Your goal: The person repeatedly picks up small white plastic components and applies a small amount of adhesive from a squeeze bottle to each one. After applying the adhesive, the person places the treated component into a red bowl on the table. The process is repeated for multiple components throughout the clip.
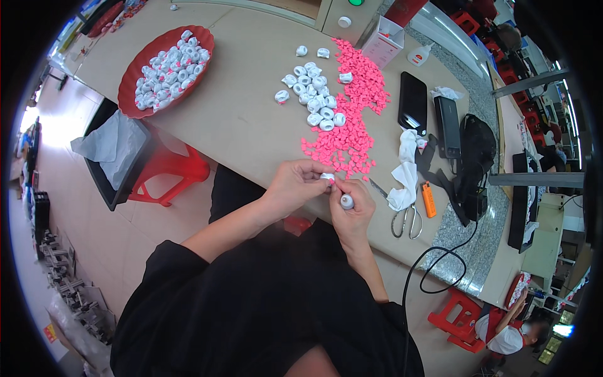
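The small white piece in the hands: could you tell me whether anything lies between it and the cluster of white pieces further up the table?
Yes. The pile of pink bits spreads between the small white piece, pinched by the left hand and right hand, and the white cluster.

Single head-worn fisheye view, steeply downward and close over the worktable (251, 125) edge and lap.

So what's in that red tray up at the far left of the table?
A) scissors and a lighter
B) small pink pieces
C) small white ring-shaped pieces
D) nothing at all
C. The red tray is heaped with small white ring-shaped pieces, like the loose cluster further right on the table; the pink pieces lie spread on the tabletop instead, and the scissors sit near the person's right hand.
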